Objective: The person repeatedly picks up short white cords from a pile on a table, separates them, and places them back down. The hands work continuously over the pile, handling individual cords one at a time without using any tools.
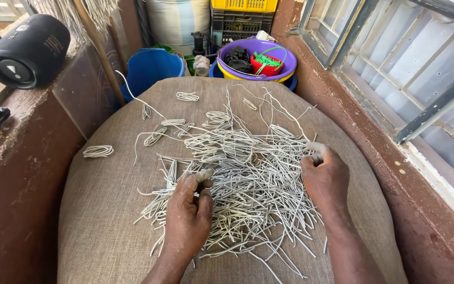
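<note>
I see the left hand point(187, 210) resting flat on the pile of pale strands point(237, 173) at frame centre, grip apart; the right hand point(324, 176) pinches strands, which may tangle or slide off the sack point(95, 210).

Bright, even daylight, entering from the window point(405, 68) on the right. Soft, short shadows under the pale strands point(243, 173) and both hands. Sharp focus across the centre. Mild wide-angle bending at the edges. Slight overexposure at top left; no blur, no harsh glare.
</note>
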